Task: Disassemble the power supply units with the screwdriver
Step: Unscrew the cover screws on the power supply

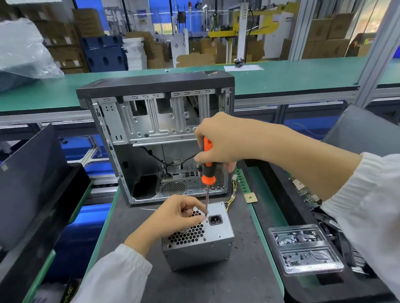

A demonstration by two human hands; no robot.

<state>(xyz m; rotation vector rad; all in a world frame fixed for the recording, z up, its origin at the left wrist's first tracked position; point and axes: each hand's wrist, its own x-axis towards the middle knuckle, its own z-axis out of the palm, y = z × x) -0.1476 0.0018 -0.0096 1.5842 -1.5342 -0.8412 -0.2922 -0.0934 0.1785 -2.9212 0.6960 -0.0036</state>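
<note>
The power supply box (199, 237) sits on the near bench (210, 291). The right hand (220, 140) grips the screwdriver (207, 165), tip on a top screw. The left hand (177, 214) pinches beside the tip. Best to keep the screwdriver straight up, push down, and turn slowly.

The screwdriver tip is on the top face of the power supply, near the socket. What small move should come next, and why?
Probably turn the screwdriver to loosen the screw. The right hand grips its handle with the shaft nearly upright, and the tip meets the power supply face beside the power socket. The left hand pinches close by the tip, seemingly to steady it. The screw itself is too small to see.
</note>
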